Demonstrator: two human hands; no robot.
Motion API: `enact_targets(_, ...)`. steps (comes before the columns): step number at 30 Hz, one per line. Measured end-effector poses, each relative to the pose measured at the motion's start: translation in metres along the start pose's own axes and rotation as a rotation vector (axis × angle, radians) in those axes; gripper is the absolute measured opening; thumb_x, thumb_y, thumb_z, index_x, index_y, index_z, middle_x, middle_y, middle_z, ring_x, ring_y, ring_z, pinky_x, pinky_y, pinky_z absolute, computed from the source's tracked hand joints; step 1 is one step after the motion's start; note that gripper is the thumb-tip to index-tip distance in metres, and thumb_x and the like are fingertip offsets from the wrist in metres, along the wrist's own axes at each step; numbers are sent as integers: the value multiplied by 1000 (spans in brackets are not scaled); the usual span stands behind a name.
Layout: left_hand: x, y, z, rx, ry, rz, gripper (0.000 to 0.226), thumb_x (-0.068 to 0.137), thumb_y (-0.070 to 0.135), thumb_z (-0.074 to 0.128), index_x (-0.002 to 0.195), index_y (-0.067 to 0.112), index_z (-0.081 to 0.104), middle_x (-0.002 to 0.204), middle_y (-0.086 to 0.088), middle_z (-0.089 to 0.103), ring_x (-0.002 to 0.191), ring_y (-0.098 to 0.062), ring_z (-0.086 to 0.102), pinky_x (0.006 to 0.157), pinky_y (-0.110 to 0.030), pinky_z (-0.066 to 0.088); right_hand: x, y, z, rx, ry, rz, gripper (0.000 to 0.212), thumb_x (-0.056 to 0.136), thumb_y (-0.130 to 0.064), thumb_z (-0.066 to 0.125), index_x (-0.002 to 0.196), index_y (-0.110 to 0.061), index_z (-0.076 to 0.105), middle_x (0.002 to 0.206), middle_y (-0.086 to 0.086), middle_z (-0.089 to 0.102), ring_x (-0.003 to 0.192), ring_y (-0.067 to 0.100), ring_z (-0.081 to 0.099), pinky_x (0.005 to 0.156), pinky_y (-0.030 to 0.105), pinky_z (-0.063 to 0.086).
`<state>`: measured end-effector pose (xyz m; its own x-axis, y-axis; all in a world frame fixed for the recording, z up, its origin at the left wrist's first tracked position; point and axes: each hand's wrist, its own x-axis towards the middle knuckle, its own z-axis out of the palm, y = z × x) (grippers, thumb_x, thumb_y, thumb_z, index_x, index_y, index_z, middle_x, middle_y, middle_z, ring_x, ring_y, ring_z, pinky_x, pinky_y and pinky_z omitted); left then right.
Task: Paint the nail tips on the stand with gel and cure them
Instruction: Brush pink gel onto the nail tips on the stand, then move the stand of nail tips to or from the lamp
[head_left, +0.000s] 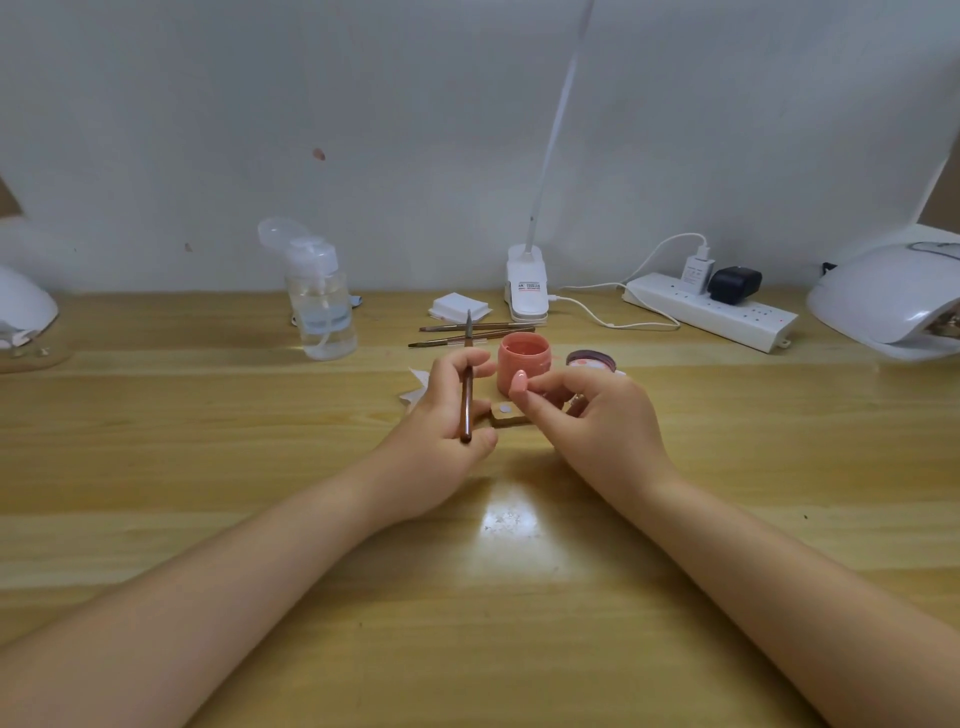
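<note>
- R hand (587, 410): a pink nail tip (519, 383) is pinched between thumb and forefinger, held just above the stand (506, 415), in front of the gel jar (523, 364).
- L hand (452, 405): fingers are curled round a brush (467, 400), handle pointing toward the wearer, bristle end up by the jar; bristles too small to judge for load.
- Stand lies on the table (519, 597) between the two hands, a white pad showing on top; nothing is seen seated on it.
- Step, as judged: tip looks painted and is being placed on or lifted off the stand; which one can't be told.
- To do it well: tip should be held by its edges only, wet face kept off the fingers, pressed square onto the pad w/o tilt; brush kept clear of the tip.
- Curing lamp (893, 301) sits far R, well apart; cure is judged not yet done.
- Jar is open, its lid (589, 359) just beside it.
- Writing: a label on the desk-lamp clip (527, 286) is there but unreadable; no brand legible elsewhere.
</note>
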<state>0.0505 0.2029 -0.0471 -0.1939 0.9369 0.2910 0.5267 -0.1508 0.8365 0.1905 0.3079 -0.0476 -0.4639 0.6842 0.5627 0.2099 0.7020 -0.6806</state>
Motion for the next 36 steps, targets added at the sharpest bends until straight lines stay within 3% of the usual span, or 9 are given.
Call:
enact_targets(7,-4,1,2,5,-8,38,62,92,-6,53,120,44,29,129,26,40,108,9,58,90,-9,43,-1,0,1,-219,-76,26,14,83,-41,69,77,-32,76,53,-17,53,58,6,51,53,26,35)
enact_targets(14,-6,2,2,6,-22,23,56,81,18,54,121,48,28,133,28,39,115,2,57,94,-15,44,-3,-1,4,-487,-126,13,23,89,-46,57,89,-33,76,79,-6,70,80,19,61,62,29,44)
enact_targets(17,-7,3,2,-12,-30,19,58,78,20,53,120,50,28,133,29,40,117,2,56,94,-15,45,-4,-2,5,-561,-117,-41,27,90,-47,53,93,-32,75,81,-5,71,81,20,61,59,27,39)
enact_targets(22,-10,5,1,-9,3,22,57,82,11,57,121,44,32,133,23,43,113,1,58,91,-14,47,-7,-10,-8,-559,-100,-97,23,83,-45,59,82,-26,73,67,-6,64,71,18,59,55,25,35)
enact_targets(25,-14,5,-1,34,89,49,60,88,-3,58,123,40,33,133,15,47,109,0,59,87,-18,50,8,-14,-32,-465,11,-105,11,75,-36,66,74,-26,67,54,-12,46,55,11,47,49,24,27)
enact_targets(28,-17,7,-3,67,130,62,60,88,-2,59,125,39,33,132,16,47,109,-2,59,89,-27,53,28,-4,-55,-354,71,-74,9,74,-19,67,81,-25,65,69,-10,49,59,3,44,54,27,34)
enact_targets(31,-18,8,-2,88,137,81,61,88,1,60,125,39,31,133,18,45,111,-3,58,90,-31,52,37,17,-67,-338,73,50,9,77,-11,65,73,-19,66,84,2,51,66,14,48,65,36,46)
enact_targets(33,-18,8,-1,86,146,87,62,87,0,60,124,41,31,134,18,44,110,-4,59,89,-32,53,40,32,-71,-350,76,125,12,78,-12,65,69,-20,67,85,1,51,69,18,48,68,36,46)
enact_targets(36,-18,8,-1,84,158,91,62,87,-1,61,124,40,32,134,17,45,109,-4,59,87,-30,53,42,50,-79,-346,52,203,19,78,-16,66,66,-31,67,78,-8,58,67,8,49,62,26,38)
